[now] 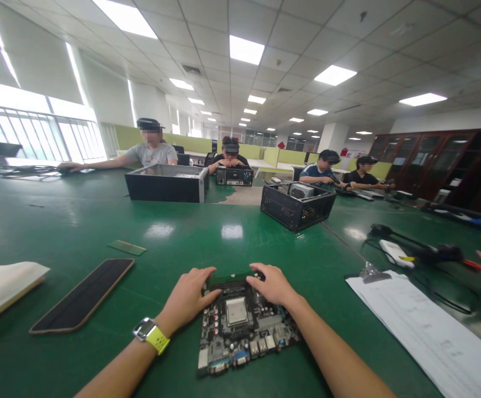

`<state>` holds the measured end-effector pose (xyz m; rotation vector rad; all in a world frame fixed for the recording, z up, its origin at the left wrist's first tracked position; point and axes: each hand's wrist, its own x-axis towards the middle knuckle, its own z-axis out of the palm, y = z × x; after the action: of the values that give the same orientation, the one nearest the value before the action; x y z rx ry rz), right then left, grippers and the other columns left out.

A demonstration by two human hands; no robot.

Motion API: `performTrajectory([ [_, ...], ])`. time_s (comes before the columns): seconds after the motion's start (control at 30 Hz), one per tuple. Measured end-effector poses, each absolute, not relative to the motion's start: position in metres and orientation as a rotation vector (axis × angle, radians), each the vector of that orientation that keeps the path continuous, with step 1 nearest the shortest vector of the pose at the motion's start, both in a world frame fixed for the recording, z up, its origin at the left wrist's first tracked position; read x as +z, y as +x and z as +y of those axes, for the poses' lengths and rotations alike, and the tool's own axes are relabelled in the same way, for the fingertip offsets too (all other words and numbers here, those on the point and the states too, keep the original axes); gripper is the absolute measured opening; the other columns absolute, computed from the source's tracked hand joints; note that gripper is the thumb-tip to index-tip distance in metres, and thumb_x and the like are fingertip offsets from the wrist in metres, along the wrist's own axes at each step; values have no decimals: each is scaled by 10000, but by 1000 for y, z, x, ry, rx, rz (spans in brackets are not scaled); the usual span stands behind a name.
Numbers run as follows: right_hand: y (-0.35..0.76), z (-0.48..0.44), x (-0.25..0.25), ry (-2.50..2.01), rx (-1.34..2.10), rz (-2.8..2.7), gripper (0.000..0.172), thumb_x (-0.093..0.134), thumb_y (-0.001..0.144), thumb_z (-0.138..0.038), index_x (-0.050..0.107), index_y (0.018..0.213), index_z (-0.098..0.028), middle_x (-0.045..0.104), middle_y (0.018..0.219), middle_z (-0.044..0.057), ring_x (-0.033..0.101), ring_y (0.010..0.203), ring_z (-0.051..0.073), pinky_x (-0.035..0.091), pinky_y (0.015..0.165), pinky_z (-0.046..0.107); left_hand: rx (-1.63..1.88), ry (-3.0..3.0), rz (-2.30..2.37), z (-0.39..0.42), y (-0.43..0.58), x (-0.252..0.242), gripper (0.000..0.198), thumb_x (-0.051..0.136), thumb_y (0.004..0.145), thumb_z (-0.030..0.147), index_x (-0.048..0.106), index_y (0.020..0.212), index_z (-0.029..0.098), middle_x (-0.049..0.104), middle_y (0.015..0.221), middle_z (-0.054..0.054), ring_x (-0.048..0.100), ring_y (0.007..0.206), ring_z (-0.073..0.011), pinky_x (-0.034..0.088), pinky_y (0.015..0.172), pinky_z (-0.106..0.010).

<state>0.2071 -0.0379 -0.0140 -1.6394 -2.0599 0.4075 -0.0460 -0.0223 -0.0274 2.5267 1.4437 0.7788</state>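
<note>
Fingers at the far edge of a bare motherboard [240, 331], as an onlooker at the table sees them. The left hand [188, 294] has thumb and forefinger spread apart at the far left corner; the right hand [274, 284] curls over the far edge, thumb and forefinger near each other, though whether they pinch anything cannot be told. Placing one hand at each side probably steadies the board and leaves its middle uncovered. The board lies on the green table [207, 235] directly before the person, slightly askew, its row of ports turned toward the wearer, perhaps for easy reach of the far edge. It is dark and crowded: a pale, square metal cap [236, 311] sits in a black frame near the centre, small round components line the left, and a blue connector [241, 357] marks the near edge. Farther out, a dark, phone-like slab [83, 296] and a thin green strip [127, 247] lie left, a clipboard with papers [426, 331] right, seemingly set aside to give the forearms room.
</note>
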Motion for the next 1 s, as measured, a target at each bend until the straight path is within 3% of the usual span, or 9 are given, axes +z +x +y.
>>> performTrajectory([
  [0.1, 202, -47, -9, -1682, 357, -2030, 343, 534, 816, -429, 644, 1096, -263, 683, 1034, 22, 587, 970, 195, 383, 880, 314, 780, 2535, 1411, -22, -47, -26, 369, 588, 781, 400, 591, 1107, 226, 643, 993, -56, 576, 937, -237, 431, 824, -349],
  [0.3, 195, -59, -13, -1696, 314, -1979, 199, 532, 785, -299, 685, 912, -299, 698, 936, -35, 576, 897, 181, 363, 819, 305, 748, 2565, 1318, -24, -50, -21, 171, 573, 777, 324, 605, 911, 222, 623, 857, -26, 549, 852, -212, 421, 766, -319],
  [0.5, 196, -52, -27, -1623, 376, -1927, 212, 492, 766, -211, 686, 832, -266, 691, 866, -31, 574, 844, 155, 376, 763, 251, 775, 2495, 1304, -26, -53, -20, 142, 488, 794, 223, 610, 864, 212, 621, 848, -27, 548, 848, -198, 420, 785, -315],
  [1.0, 198, -49, -32, -1593, 389, -1922, 210, 476, 769, -217, 675, 828, -249, 683, 870, -24, 562, 861, 155, 368, 794, 249, 851, 2438, 1319, -23, -54, -24, 156, 481, 786, 224, 625, 843, 203, 637, 858, -35, 563, 865, -203, 438, 810, -329],
])
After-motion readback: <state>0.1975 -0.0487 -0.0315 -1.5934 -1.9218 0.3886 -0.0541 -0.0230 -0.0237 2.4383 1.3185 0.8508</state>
